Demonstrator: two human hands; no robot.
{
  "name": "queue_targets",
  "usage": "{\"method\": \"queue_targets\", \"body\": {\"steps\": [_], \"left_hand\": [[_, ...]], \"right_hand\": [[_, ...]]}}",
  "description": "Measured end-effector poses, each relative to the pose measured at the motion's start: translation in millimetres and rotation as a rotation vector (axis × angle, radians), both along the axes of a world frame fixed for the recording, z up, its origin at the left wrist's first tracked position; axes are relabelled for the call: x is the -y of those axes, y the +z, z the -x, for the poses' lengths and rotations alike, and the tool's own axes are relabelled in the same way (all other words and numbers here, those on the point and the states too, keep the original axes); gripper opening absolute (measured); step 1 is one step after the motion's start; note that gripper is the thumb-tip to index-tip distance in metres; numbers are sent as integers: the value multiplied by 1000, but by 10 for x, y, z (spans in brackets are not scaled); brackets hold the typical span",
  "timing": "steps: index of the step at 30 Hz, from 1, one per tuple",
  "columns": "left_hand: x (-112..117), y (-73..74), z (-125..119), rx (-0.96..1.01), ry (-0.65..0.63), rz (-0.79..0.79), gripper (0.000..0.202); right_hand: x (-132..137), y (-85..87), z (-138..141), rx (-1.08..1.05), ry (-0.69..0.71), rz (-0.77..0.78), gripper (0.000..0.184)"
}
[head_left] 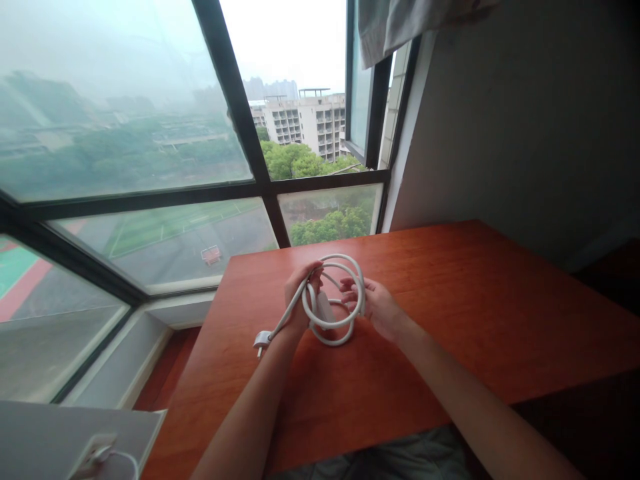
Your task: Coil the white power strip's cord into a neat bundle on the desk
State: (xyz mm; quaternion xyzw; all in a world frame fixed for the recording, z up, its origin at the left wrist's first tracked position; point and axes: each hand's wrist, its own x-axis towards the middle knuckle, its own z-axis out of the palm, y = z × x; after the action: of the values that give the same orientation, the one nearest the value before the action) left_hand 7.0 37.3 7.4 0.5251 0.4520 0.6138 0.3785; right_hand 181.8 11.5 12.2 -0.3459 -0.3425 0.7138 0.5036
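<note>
- The person sits at a reddish-brown wooden table [450, 320] pushed up against a big dark-framed window [240, 120], with both bare forearms stretched out over the tabletop.
- Between the two hands, just above the table and near its window-side edge, hangs a white cable [334, 293] wound into a few loose loops.
- The left hand [300, 293] is clenched around the left side of the coil, fingers wrapped over the strands and knuckles turned toward the window.
- The right hand [376, 305] grasps the right side of the loops; its fingers curl round the cable from below, palm partly up.
- A small white block [325, 305], seemingly the adapter body, sits inside the loops, partly hidden by the strands; I cannot tell whether either hand touches it.
- One strand runs out of the coil down to the left, past the left wrist, and ends in a white plug [262, 340] hanging close to the tabletop.
- At the lower left corner, well apart from the hands, a grey surface carries a wall socket [93, 453] with another white lead plugged in.
- A plain grey wall [525, 120] stands to the right, and a piece of light cloth [395, 27] hangs at the top of the window.
</note>
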Motion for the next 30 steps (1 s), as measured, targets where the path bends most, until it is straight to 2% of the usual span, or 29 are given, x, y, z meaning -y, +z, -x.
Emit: {"method": "queue_targets", "body": {"steps": [3, 6, 10, 12, 15, 17, 20, 24, 27, 30], "left_hand": [[2, 9, -13, 10, -4, 24, 31], [2, 39, -18, -34, -37, 15, 30], [61, 133, -39, -181, -116, -138, 22], [111, 188, -51, -284, -107, -217, 21], [174, 250, -61, -493, -87, -271, 29], [194, 269, -61, -623, -74, -299, 37], [183, 259, -59, -729, -51, -339, 38], [113, 207, -57, -612, -104, -311, 33], [54, 190, -45, -509, -179, -257, 33], [25, 213, 1, -420, -272, -215, 37]], "right_hand": [[-55, -18, -2, 145, 163, -44, 32], [-98, -40, 48, 267, 241, -135, 47], [-132, -46, 179, 220, 424, -349, 72], [-156, -52, 245, 200, 457, -453, 80], [-204, -76, 301, 247, 445, -536, 86], [-226, -80, 302, 330, 452, -545, 83], [-219, -29, 279, 451, 459, -541, 65], [-167, 94, 277, 489, 441, -497, 37], [-149, 123, 291, 467, 418, -441, 33], [-168, 62, 279, 417, 443, -393, 35]]}}
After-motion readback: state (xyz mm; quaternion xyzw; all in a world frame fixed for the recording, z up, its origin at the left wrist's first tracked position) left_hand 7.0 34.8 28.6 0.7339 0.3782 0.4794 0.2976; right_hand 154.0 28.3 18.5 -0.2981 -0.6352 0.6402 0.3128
